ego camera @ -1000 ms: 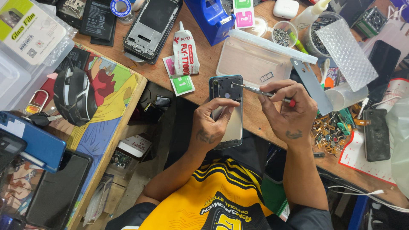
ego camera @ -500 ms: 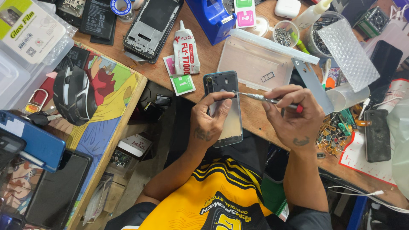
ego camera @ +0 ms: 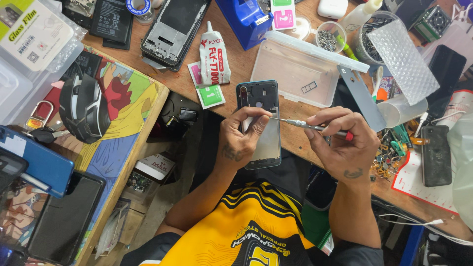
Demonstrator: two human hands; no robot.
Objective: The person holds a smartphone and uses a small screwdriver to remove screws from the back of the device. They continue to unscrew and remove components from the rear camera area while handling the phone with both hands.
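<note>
From the head camera, the left hand [ego camera: 242,138] is curled around an opened phone frame [ego camera: 259,123], thumb and fingers closed on its left edge and lower half, so the frame lies flat against the palm with its dark upper end, holding the camera cut-outs, pointing away from the person. The right hand [ego camera: 341,143] is closed around a thin screwdriver [ego camera: 308,126]: the fingers pinch the metal shaft and the red end cap shows at the far right of the grip. The tip of the screwdriver points left and meets the frame just beside the left fingertips, near the frame's middle. Directly beyond both hands sits a clear plastic tray [ego camera: 295,69] on the wooden workbench [ego camera: 236,64], with a small card tray lying inside it. Beyond the left hand lie a white tube of glue [ego camera: 213,56] and a green-and-white wipe sachet [ego camera: 209,89], and further off another stripped phone chassis [ego camera: 172,29]. To the left of the left hand, well apart, a black computer mouse [ego camera: 84,106] rests on a colourful mat. To the right of the right hand lie a pile of small flex parts [ego camera: 389,152] and a dark phone [ego camera: 436,155] lying on a white sheet. A grey metal strip [ego camera: 362,96] lies just beyond the right hand.
</note>
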